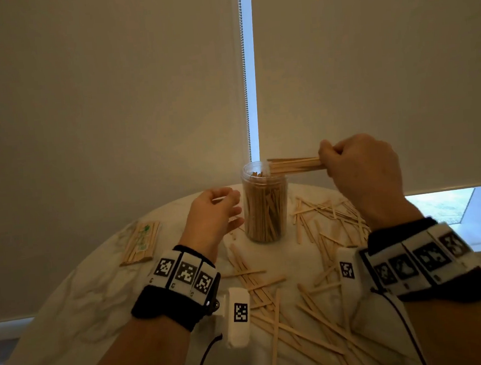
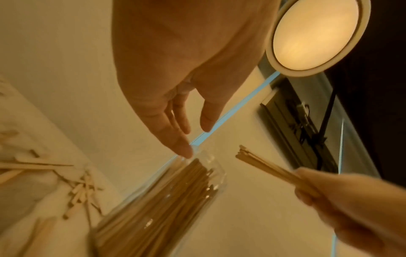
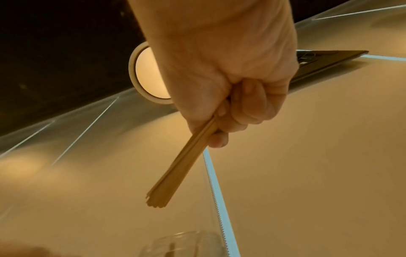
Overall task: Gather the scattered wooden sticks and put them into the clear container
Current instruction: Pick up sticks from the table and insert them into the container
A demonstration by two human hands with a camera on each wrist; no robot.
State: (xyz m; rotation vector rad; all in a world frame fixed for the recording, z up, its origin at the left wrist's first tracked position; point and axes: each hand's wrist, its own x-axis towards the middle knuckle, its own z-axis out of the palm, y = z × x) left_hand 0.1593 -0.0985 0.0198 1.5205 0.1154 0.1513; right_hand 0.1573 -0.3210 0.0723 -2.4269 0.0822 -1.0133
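Wooden sticks, a small bundle (image 1: 295, 165) of them, are pinched in the grip of the right hand (image 1: 362, 167), whose fingers are curled tightly round one end so that the bundle lies nearly level, its free ends reaching over the open mouth of the clear container (image 1: 265, 206). The left hand (image 1: 216, 213) is held just beside the container's left wall with fingers relaxed and spread, holding nothing; whether a fingertip touches the rim cannot be told for sure. The container stands upright on the table (image 1: 98, 294) and is already packed with upright sticks nearly to the top. To do this step well, the bundle is probably best tipped towards vertical, free ends down, and aimed at whatever gap is left among the packed sticks before the pinch is loosened. The container is likely best steadied by the left hand, since a push against tightly packed contents could tilt or slide it. Many scattered sticks (image 1: 331, 224) are left on the table to the right of and in front of the container, and a wrapped packet (image 1: 140, 242) lies well apart to the left.
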